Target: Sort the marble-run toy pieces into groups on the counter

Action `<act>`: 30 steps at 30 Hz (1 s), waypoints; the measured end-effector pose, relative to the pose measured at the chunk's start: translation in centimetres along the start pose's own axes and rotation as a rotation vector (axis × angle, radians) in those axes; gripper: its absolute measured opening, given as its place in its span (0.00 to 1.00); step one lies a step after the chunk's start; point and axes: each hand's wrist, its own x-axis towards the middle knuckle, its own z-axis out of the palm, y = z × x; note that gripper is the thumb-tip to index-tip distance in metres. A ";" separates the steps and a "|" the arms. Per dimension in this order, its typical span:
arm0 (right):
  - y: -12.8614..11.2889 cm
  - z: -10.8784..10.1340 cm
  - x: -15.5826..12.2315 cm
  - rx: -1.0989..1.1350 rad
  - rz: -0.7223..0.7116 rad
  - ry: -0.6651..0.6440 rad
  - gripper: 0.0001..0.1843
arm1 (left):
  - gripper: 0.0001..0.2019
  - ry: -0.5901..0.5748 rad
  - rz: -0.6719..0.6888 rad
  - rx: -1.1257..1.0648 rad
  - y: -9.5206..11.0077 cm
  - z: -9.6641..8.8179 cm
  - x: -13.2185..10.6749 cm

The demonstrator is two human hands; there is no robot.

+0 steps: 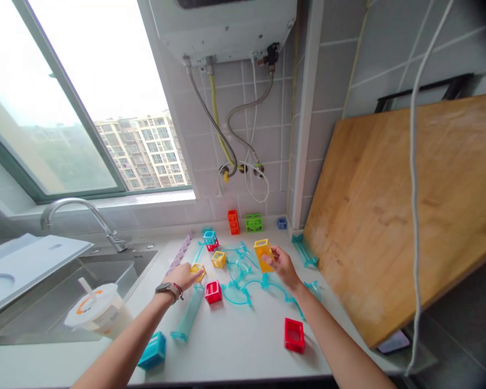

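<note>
White surface [247,346] beside the sink [117,270]: right hand [283,266] fingers pinch 1 orange block [263,254], hollow, light, stiff, slick plastic, best gripped across opposite walls. Left hand [183,276] fingers close on a yellow block [198,269], left of it.

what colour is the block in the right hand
Yellow-orange: the block held in the right hand, seen clearly in the head view.

A home kitchen. A sink [117,270] with a faucet [81,213] sits at nine o'clock; a water heater [227,27] with hoses [222,135] hangs at twelve on the tiled wall [267,119]. A cutting board [409,205] leans at three, and the window [76,108] at eleven shows apartment blocks [146,151].
</note>
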 end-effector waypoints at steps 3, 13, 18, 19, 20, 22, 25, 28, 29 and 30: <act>-0.2 -0.1 -0.1 0.074 0.009 0.006 0.27 | 0.19 0.028 0.035 -0.032 -0.2 0.2 0.1; -2.6 0.8 -1.0 0.251 0.168 -0.030 0.31 | 0.24 0.043 0.248 -0.917 4.7 -1.6 -5.0; -2.4 1.0 -1.1 0.230 0.173 -0.088 0.28 | 0.28 -0.362 0.243 -1.538 10.2 -0.6 -8.3; -2.3 0.9 -1.1 0.231 0.176 -0.092 0.28 | 0.29 -0.410 0.231 -1.596 11.0 -0.3 -8.4; -2.2 0.9 -1.0 0.235 0.181 -0.095 0.27 | 0.29 -0.450 0.222 -1.645 11.6 0.0 -8.5; -2.1 0.7 -1.0 0.247 0.188 -0.104 0.25 | 0.28 -0.499 0.207 -1.723 12.4 0.7 -8.1; -1.9 0.7 -1.1 0.262 0.194 -0.110 0.23 | 0.22 -0.434 0.173 -1.761 13.3 1.5 -7.3; -1.9 0.8 -1.1 0.267 0.196 -0.095 0.24 | 0.24 -0.246 0.140 -1.611 13.9 2.1 -7.1; -1.9 0.8 -1.1 0.264 0.198 -0.087 0.24 | 0.26 -0.198 0.145 -1.536 14.0 2.3 -7.2; -1.9 0.8 -1.1 0.258 0.202 -0.082 0.25 | 0.28 -0.172 0.161 -1.468 13.9 2.4 -7.5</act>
